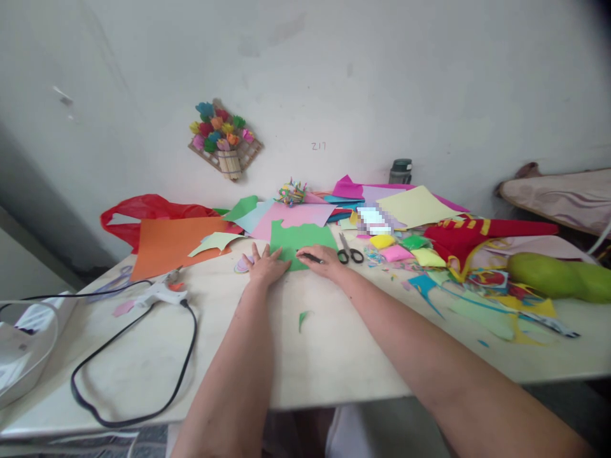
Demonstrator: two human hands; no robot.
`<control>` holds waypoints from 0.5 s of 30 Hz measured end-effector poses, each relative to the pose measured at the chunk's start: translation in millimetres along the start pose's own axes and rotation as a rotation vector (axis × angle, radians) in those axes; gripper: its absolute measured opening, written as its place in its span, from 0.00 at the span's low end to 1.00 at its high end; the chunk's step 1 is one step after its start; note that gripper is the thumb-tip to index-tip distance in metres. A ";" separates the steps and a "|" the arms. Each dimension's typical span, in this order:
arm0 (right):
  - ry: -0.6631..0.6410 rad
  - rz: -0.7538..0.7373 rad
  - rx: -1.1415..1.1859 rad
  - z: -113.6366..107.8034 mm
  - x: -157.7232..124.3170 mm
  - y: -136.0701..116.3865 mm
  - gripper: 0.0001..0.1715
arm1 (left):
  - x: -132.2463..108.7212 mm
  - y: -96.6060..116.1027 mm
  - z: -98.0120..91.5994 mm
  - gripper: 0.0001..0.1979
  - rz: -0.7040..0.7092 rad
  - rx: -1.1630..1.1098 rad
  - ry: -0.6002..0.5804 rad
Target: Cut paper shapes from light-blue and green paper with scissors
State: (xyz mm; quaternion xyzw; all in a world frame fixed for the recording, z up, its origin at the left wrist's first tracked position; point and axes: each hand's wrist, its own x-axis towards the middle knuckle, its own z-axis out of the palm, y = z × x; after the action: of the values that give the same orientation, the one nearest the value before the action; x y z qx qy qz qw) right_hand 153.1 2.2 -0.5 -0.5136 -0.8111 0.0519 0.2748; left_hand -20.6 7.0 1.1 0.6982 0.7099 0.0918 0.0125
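A green sheet of paper with an uneven cut top edge lies flat in front of me. My left hand rests with fingers spread on its lower left part. Pinched in my right hand is a dark pen, its tip near the middle of the sheet. Just right of that hand lie black-handled scissors. A small round piece in pale purple and other colours sits beside my left fingers. Nearer to me is a small green paper scrap.
A white glue gun with a looping black cord lies at left, near a power strip. Orange paper and a red plastic bag are behind it. Colourful packets, paper scraps and a green gourd-like object crowd the right.
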 end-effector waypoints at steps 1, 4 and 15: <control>-0.006 -0.002 -0.009 -0.1 -0.5 -0.2 0.13 | 0.0 0.0 0.3 0.33 0.001 -0.001 0.001; -0.008 -0.049 -0.003 0.6 -2.2 0.7 0.13 | 0.2 -0.1 0.8 0.33 0.003 0.003 -0.004; -0.010 -0.105 -0.016 -1.1 -6.3 0.7 0.17 | 1.0 -0.3 2.6 0.33 0.009 0.013 -0.010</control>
State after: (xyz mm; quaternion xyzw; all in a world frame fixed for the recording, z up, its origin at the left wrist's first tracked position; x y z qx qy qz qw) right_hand 156.2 -3.1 -2.3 -0.4725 -0.8386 0.0332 0.2690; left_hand -20.6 8.3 -1.4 0.7021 0.7071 0.0838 0.0114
